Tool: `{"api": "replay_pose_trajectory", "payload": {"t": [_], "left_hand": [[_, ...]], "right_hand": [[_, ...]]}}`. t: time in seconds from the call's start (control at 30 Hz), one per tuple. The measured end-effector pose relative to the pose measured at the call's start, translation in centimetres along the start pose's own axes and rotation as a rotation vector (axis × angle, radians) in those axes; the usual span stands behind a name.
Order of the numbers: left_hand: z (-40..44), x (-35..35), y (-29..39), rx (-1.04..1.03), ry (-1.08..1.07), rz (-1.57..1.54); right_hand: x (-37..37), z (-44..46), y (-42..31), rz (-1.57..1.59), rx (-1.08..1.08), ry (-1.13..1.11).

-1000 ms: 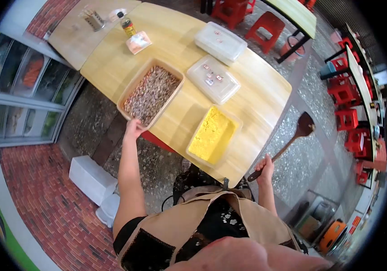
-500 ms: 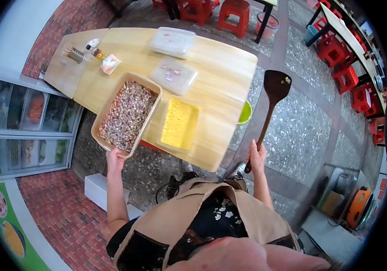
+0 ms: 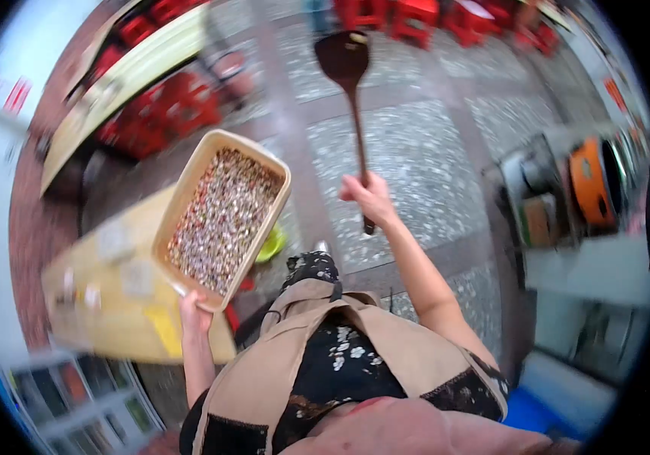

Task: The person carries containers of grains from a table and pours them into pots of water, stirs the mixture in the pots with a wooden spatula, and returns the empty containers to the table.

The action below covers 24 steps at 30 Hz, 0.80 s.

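My left hand (image 3: 196,315) is closed on the near corner of a tan rectangular plastic tub (image 3: 256,157), held up at a slant in the image. Inside it lies a layer of finely chopped mixed bits (image 3: 222,220), purplish-white with red flecks; I cannot tell what food it is. My right hand (image 3: 370,199) wraps round the lower handle of a long dark brown spatula (image 3: 344,62). Its broad blade points away from me, with a few pale bits stuck near the tip. The spatula is apart from the tub.
Left of and below the tub is a wooden table (image 3: 105,326), blurred, bearing a yellow slab (image 3: 164,327) and pale containers. A lime-green bowl (image 3: 272,244) shows beyond the tub's right side. Red stools (image 3: 414,19) stand far ahead. An orange round appliance (image 3: 592,182) is at right.
My view and body have turned right, away from the wooden table, which now lies at lower left. Both hands keep hold of the tub and the spatula.
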<state>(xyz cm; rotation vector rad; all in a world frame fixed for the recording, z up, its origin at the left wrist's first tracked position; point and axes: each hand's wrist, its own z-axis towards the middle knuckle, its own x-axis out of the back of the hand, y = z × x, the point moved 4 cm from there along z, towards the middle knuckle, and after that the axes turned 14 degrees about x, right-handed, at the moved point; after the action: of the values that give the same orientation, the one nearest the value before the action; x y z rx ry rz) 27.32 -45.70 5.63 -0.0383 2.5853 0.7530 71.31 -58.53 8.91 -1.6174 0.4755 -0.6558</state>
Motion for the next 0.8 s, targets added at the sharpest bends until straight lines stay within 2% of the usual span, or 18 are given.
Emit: {"api": "replay_pose_trajectory", "payload": {"t": [0.07, 0.1, 0.17, 0.2, 0.27, 0.37, 0.4, 0.47, 0.5, 0.57, 0.6, 0.67, 0.7, 0.73, 0.8], "left_hand": [[5.7, -8.4, 1.9, 0.074, -0.071, 0.101], [7.0, -13.0, 2.4, 0.082, -0.109, 0.174], [11.8, -20.6, 1.1, 0.111, -0.19, 0.353], [15.6, -25.0, 0.9, 0.112, -0.243, 0.459], [21.5, -38.3, 2.9, 0.176, -0.41, 0.697], [27.1, -57.7, 1.3, 0.116, -0.566, 0.673], [30.0, -63.1, 0.1, 0.369, -0.716, 0.973], [29.3, -63.8, 0.1, 0.353, -0.75, 0.948], [30.6, -67.8, -0.8, 0.355, -0.787, 0.978], [33.8, -78.0, -4.5, 0.383, -0.89, 1.002], [35.3, -82.8, -6.2, 0.392, -0.924, 1.019], [37.5, -91.4, -9.5, 0.427, -0.969, 1.135], [40.0, -93.8, -10.8, 0.461, -1.012, 1.269], [40.0, -96.9, -12.5, 0.463, -1.044, 1.277], [40.2, -102.5, -13.3, 0.554, -0.955, 1.067]], "right_hand": [[4.0, 5.0, -0.6, 0.244, -0.025, 0.083], [7.1, 6.6, -1.1, 0.244, -0.027, 0.159], [12.3, 9.5, -2.2, 0.344, -0.096, 0.13], [17.4, 10.0, -1.2, 0.205, -0.18, -0.005], [24.7, 12.6, -2.2, -0.058, -0.104, 0.141], [36.7, 18.5, -2.7, -0.039, -0.15, 0.321], [38.0, 14.8, -1.2, 0.164, -0.109, 0.582], [38.2, 14.1, -1.2, 0.084, -0.156, 0.553], [40.2, 14.7, -1.2, 0.085, -0.141, 0.599], [46.3, 17.0, -0.5, 0.392, -0.031, 0.709], [49.0, 18.2, 0.5, 0.371, -0.012, 0.82], [55.2, 20.4, 0.9, 0.415, -0.025, 0.878], [57.7, 21.0, 1.1, 0.305, 0.008, 0.9], [60.2, 21.8, 1.8, 0.272, 0.06, 0.927], [64.5, 24.3, 1.5, 0.216, 0.039, 0.939]]}}
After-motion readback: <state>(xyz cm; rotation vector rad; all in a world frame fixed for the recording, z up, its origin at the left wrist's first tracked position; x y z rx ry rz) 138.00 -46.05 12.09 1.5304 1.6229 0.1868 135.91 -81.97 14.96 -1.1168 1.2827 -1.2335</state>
